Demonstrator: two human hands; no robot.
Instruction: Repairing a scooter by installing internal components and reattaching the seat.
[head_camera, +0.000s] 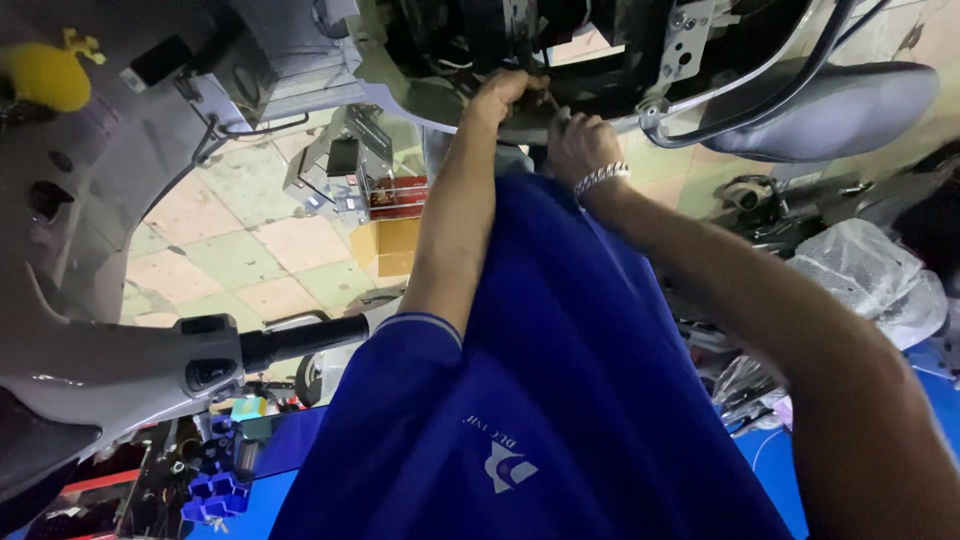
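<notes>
Grey scooter bodywork fills the view, which appears upside down, with both arms reaching away into the open frame beneath the seat. The left hand is curled shut around something at the frame's edge (what exactly, I cannot tell; it is dark there). The right hand, bracelet at the wrist, is also closed, pressed against a pale bar just beside the left. By my judgement the step is working a fitting loose or tight inside the frame; the next move calls for a firm, steady twist with the bar braced. The fitting lies directly under both hands, touching them.
</notes>
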